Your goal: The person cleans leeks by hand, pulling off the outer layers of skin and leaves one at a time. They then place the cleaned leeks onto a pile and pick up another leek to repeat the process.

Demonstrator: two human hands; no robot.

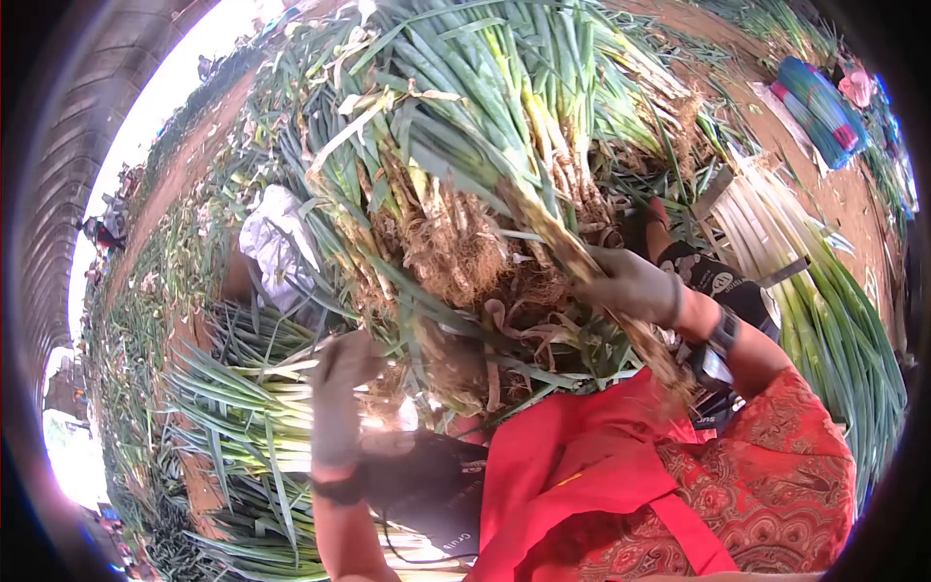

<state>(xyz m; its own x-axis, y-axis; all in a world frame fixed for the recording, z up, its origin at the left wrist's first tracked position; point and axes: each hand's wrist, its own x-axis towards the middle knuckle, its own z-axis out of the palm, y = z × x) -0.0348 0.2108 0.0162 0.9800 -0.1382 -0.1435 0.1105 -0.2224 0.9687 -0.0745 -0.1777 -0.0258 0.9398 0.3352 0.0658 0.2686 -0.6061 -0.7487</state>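
Observation:
My right hand, in a grey-brown work glove, is closed around a long green onion. Its dirty root end slants down over my red apron, and its leaves point up to the far left. My left hand, also gloved and smeared by motion, hovers at the edge of a pile of cleaned green onions with white stems. In front of me lies a large heap of uncleaned green onions, brown hairy roots facing me.
On my right, a bundle of white-stemmed green onions rests on a metal frame. A white plastic bag sits at the left of the heap. Onion scraps cover the ground at left. A blue net bundle lies far right.

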